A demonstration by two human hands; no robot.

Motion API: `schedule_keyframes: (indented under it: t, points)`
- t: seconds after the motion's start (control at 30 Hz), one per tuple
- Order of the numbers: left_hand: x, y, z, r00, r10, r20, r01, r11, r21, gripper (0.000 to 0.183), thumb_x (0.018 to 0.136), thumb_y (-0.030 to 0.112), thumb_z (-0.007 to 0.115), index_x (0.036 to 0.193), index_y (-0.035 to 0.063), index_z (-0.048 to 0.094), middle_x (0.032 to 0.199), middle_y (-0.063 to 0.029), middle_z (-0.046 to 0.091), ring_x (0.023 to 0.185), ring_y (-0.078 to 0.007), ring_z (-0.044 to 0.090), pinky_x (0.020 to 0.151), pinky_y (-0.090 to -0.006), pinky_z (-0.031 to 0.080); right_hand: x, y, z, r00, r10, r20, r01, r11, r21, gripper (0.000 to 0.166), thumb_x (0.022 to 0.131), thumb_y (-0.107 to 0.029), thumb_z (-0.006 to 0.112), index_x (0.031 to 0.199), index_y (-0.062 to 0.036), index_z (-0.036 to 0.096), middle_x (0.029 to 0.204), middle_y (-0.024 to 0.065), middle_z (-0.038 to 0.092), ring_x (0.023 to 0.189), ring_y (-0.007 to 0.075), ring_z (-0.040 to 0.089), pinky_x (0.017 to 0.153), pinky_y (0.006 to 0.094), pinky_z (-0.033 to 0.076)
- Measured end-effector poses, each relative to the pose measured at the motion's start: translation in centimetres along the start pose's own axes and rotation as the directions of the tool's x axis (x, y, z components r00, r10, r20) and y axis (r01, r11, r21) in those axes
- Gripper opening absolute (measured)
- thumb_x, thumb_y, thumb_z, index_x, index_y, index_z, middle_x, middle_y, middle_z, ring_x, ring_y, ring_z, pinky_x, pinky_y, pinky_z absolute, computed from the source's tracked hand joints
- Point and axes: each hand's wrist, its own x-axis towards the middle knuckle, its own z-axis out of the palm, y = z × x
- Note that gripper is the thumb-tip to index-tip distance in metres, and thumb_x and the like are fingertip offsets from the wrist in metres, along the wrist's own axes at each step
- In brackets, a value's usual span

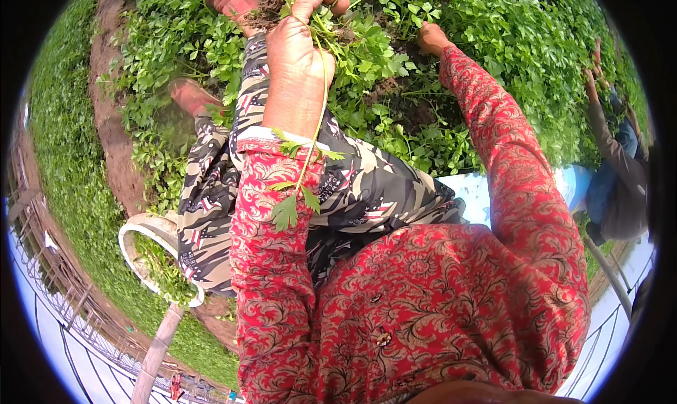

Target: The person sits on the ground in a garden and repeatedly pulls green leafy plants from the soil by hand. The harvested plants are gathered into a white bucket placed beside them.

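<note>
My left hand (301, 49), palm up at the top middle, holds leafy green plants that look like celery. A clump of dark soil (270, 5) clings at their root end, by the thumb. One long celery stem (321, 102) hangs back over my wrist, its leaves lying on my red patterned sleeve. Farther right, my right hand (433, 38) is closed low among the growing celery plants (497, 44), with leaves coming out at its thumb side. Its fingertips are partly hidden. Between the hands, patches of dark soil show among loose leaves.
A white bucket (127, 245) holding picked greens stands left of my knee. Both my red shoes (193, 94) are in the plants, near a bare soil path (108, 86). A co-worker (624, 166) bends at the far right. A post (156, 356) rises behind the bucket.
</note>
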Motion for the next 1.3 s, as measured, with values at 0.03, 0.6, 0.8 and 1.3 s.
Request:
schedule_keyframes:
  t: [0.03, 0.6, 0.8, 1.3]
  points:
    - [0.7, 0.2, 0.4, 0.995, -0.097, -0.014, 0.092, 0.977, -0.192, 0.017, 0.074, 0.005, 0.060, 0.089, 0.0018, 0.054, 0.083, -0.0103, 0.058, 0.074, -0.0219, 0.058, 0.064, -0.0325, 0.048, 1.1, 0.7, -0.7, 0.949, 0.101, 0.298, -0.126, 0.990, 0.063, 0.012, 0.076, -0.007, 0.054, 0.083, 0.0016, 0.059, 0.076, 0.0134, 0.063, 0.066, 0.0248, 0.062, 0.059, 0.0307, 0.051]
    - [1.0, -2.6, 3.3, 0.989, -0.053, 0.135, 0.093, 0.945, -0.314, 0.065, 0.074, 0.045, 0.060, 0.119, 0.0039, 0.038, 0.113, -0.0132, 0.046, 0.098, -0.0241, 0.051, 0.085, -0.0347, 0.044, -11.6, -13.9, -22.2, 0.814, -0.525, -0.248, 0.580, 0.738, 0.344, 0.025, 0.081, -0.015, 0.056, 0.103, -0.0015, 0.054, 0.088, 0.0068, 0.061, 0.064, 0.0079, 0.059, 0.051, 0.0174, 0.048]
    - [0.7, -0.8, 2.0, 0.969, -0.159, 0.189, 0.200, 0.955, -0.218, 0.045, 0.075, 0.037, 0.061, 0.103, 0.0052, 0.047, 0.097, -0.0093, 0.052, 0.084, -0.0208, 0.053, 0.070, -0.0312, 0.046, -13.5, -13.5, -23.3, 0.754, -0.616, -0.227, 0.641, 0.616, 0.457, 0.025, 0.083, -0.018, 0.053, 0.104, -0.0033, 0.054, 0.090, 0.0060, 0.061, 0.067, 0.0076, 0.059, 0.055, 0.0176, 0.048]
    - [1.4, 0.8, -0.1, 0.946, -0.159, 0.283, 0.238, 0.932, -0.272, 0.015, 0.078, 0.015, 0.060, 0.086, 0.0025, 0.058, 0.076, -0.0069, 0.062, 0.064, -0.0161, 0.060, 0.055, -0.0251, 0.051, -10.8, 5.0, -2.3, 0.943, -0.149, 0.297, 0.278, 0.842, -0.462, 0.046, 0.079, -0.024, 0.047, 0.120, -0.0049, 0.041, 0.128, 0.0124, 0.034, 0.121, 0.0304, 0.029, 0.101, 0.0474, 0.020]
